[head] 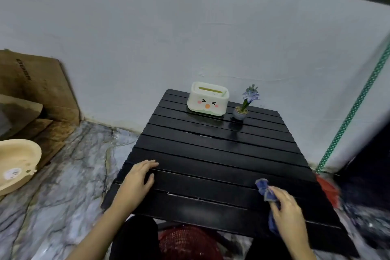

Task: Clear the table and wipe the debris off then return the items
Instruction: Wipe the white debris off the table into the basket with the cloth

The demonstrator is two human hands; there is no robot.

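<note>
2 items (ceramic, plastic) on slatted table [221,154]

One black slatted table [221,154] is standing by the wall; one white tissue box [207,99] and one small potted flower [242,107] are sitting on it; two hands are showing, the left hand [137,181] and the right hand [289,209]; one blue cloth [266,190] is showing; one cream basin [16,164] is lying on the floor; one red basket [187,243] is sitting under the table.

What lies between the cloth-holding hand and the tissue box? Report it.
Head view: only bare black slats of the table lie between the right hand, gripping the blue cloth, and the tissue box.
</note>
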